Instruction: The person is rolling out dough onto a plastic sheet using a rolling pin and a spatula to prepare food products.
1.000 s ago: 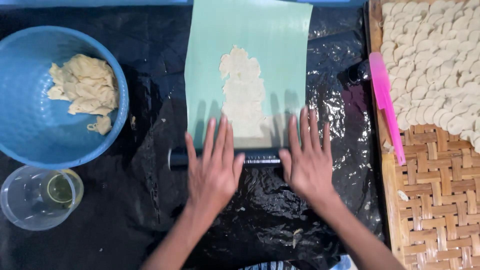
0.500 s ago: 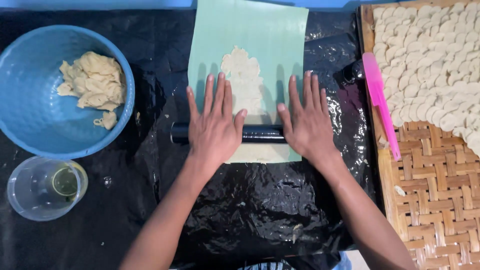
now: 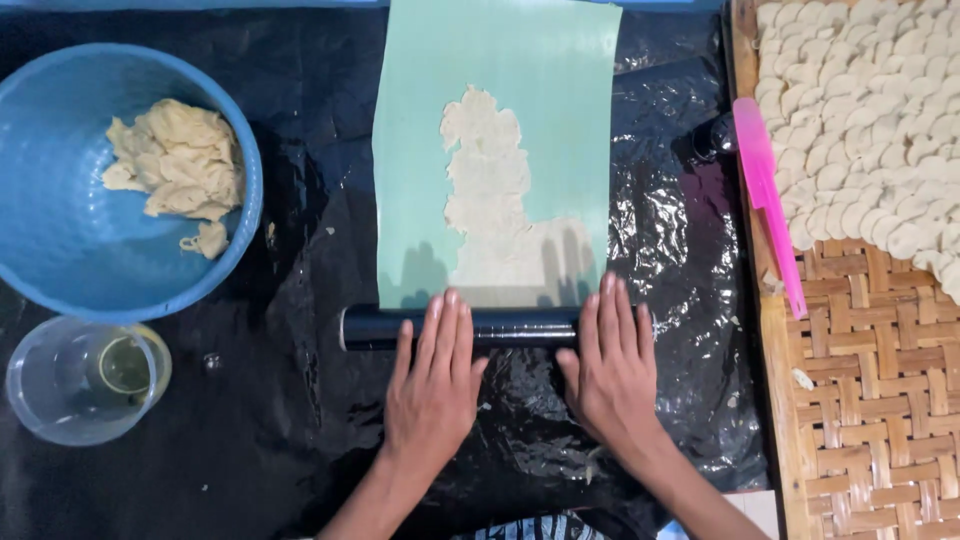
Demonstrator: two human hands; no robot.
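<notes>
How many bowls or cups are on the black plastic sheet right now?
2. A big blue plastic bowl holding dough sits at the upper left. A small clear plastic cup with a little yellowish liquid sits just below it. None seem hidden.

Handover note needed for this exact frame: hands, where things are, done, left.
Left hand and right hand: both flat, open, palms on the black rolling pin, at the near edge of the green sheet.
Flattened dough strip lies on the sheet.
Blue bowl, far left, holds unrolled dough.
Woven tray, right, carries cut pieces; pink scraper at its edge.
Left: dough in bowl.
</notes>
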